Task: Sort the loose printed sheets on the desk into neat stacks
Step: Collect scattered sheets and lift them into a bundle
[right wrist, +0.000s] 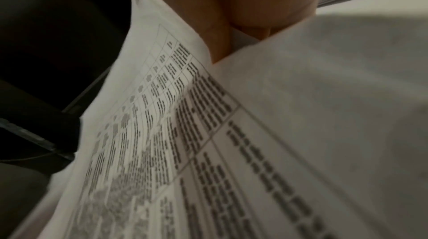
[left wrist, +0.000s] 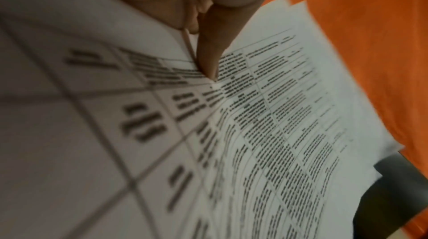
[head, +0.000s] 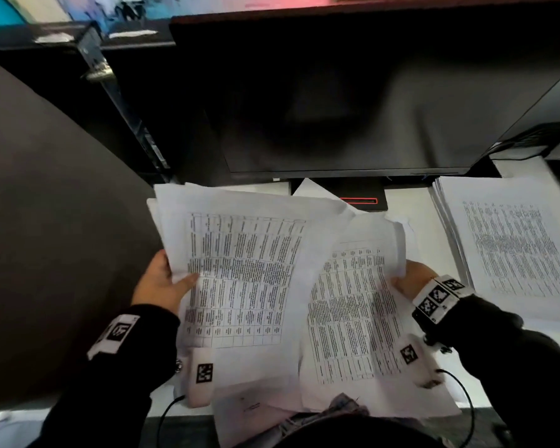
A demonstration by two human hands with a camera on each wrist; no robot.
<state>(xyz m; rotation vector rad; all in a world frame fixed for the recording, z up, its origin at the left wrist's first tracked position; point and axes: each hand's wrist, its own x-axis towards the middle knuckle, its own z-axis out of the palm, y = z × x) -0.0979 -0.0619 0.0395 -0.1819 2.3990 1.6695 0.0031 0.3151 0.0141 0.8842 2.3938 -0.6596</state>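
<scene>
My left hand (head: 162,282) holds a bundle of printed table sheets (head: 246,260) by its left edge, thumb (left wrist: 210,56) pressed on the top page (left wrist: 266,114). My right hand (head: 411,279) grips a second bundle of printed sheets (head: 353,305) by its right edge; its fingers (right wrist: 220,28) curl behind the paper (right wrist: 185,133). Both bundles are lifted above the desk and overlap in the middle. More loose sheets (head: 253,412) lie below them near my lap. A neat stack of printed sheets (head: 511,250) lies on the white desk at the right.
A dark monitor (head: 353,101) stands just behind the sheets, its stand base (head: 359,194) partly under them. A dark partition panel (head: 46,221) rises at the left. A black device with a cable (head: 537,137) sits at the back right.
</scene>
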